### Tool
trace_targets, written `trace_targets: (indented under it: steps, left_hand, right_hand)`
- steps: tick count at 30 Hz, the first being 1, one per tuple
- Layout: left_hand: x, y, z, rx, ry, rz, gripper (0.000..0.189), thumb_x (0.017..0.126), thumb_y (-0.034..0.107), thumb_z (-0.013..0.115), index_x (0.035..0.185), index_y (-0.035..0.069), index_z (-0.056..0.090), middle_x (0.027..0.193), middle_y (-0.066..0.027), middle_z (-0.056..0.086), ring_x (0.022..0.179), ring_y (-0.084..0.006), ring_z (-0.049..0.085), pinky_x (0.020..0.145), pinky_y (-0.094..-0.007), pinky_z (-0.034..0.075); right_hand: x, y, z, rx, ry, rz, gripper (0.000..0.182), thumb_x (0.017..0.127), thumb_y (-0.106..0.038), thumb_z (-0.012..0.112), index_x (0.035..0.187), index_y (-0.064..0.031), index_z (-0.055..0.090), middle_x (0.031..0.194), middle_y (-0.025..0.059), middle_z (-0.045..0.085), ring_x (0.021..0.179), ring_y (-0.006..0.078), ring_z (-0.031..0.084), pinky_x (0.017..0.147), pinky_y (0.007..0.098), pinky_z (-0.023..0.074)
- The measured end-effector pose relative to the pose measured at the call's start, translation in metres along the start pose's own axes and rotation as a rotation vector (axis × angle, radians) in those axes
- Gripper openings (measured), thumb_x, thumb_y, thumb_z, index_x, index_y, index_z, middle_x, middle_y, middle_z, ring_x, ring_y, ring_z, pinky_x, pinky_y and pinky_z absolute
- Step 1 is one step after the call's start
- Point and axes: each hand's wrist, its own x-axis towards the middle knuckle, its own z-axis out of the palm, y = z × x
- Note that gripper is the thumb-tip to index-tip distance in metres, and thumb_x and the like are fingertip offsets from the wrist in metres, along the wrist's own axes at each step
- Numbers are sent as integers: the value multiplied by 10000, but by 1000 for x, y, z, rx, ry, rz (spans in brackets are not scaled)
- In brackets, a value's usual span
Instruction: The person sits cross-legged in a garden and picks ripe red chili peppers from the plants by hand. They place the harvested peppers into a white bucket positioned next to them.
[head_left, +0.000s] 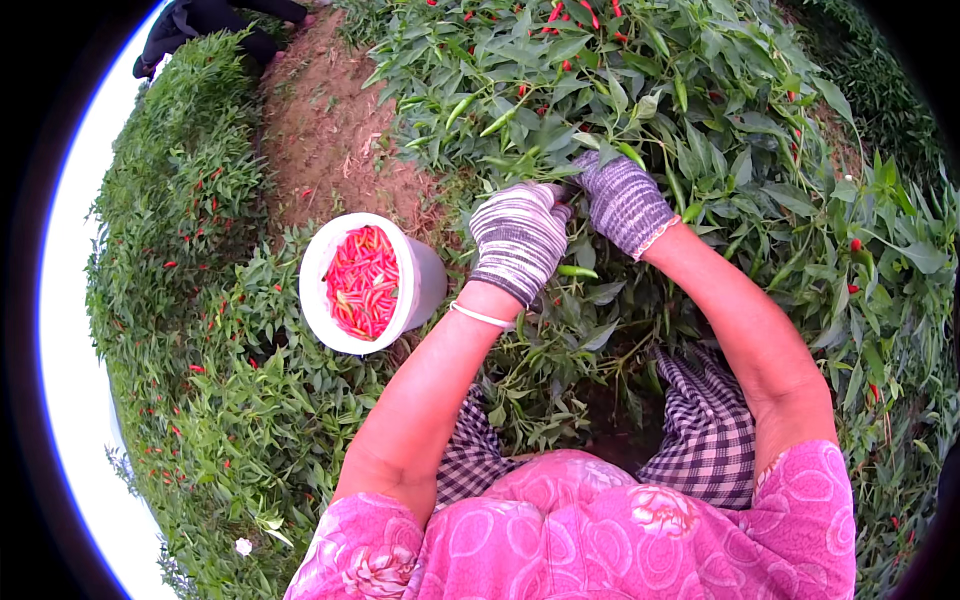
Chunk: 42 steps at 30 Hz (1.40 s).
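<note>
My left hand (523, 232), in a white and dark striped knit glove, is among the chili plant's leaves, its fingers curled near the other hand. My right hand (619, 196), in a greyer striped knit glove, reaches into the same foliage from the right, with its fingertips partly hidden by leaves. Whether either hand grips anything cannot be seen. A green chili pepper (577, 271) hangs just below my left hand, and another green chili (631, 155) lies over the back of my right glove. To the left stands a white plastic bucket (427, 281) holding many red chili peppers (364, 281).
Dense chili plants (217, 405) with red fruit spread along the left, and more chili plants (750, 112) fill the top and right. A strip of bare reddish soil (330, 135) runs up beyond the bucket. Another person in dark clothing (214, 22) bends over plants at the top left.
</note>
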Motion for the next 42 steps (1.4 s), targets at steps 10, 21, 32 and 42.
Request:
trace_targets:
  steps: [10, 21, 32, 42]
  left_hand:
    - [8, -9, 2, -93, -137, -95, 261, 716, 299, 629, 792, 51, 647, 712, -163, 620, 668, -301, 605, 620, -374, 479]
    - [-9, -66, -40, -1973, -102, -155, 211, 805, 105, 586, 994, 26, 536, 874, -73, 586, 735, -150, 547, 610, -266, 463]
    - [-4, -49, -16, -785, 32, -171, 172, 792, 118, 558, 889, -9, 622, 685, -100, 624, 608, -210, 599, 569, -288, 479]
    - [11, -39, 19, -170, -187, -206, 257, 745, 262, 581, 918, 86, 652, 772, -173, 615, 681, -317, 590, 676, -360, 478]
  right_hand:
    - [-5, 2, 1, 88, 76, -32, 297, 625, -30, 570, 920, -29, 602, 861, 172, 592, 800, 343, 561, 717, 410, 459]
    - [-11, 14, -4, 105, 274, -46, 193, 719, -193, 587, 872, -84, 631, 814, 117, 618, 761, 305, 564, 693, 375, 435]
    - [-29, 34, 9, -4, 309, -66, 316, 705, -317, 632, 931, -98, 605, 865, 94, 590, 839, 278, 526, 765, 392, 378]
    - [-34, 37, 5, -89, 157, -34, 400, 762, -248, 559, 1143, -130, 541, 1075, 57, 586, 965, 250, 523, 881, 393, 330]
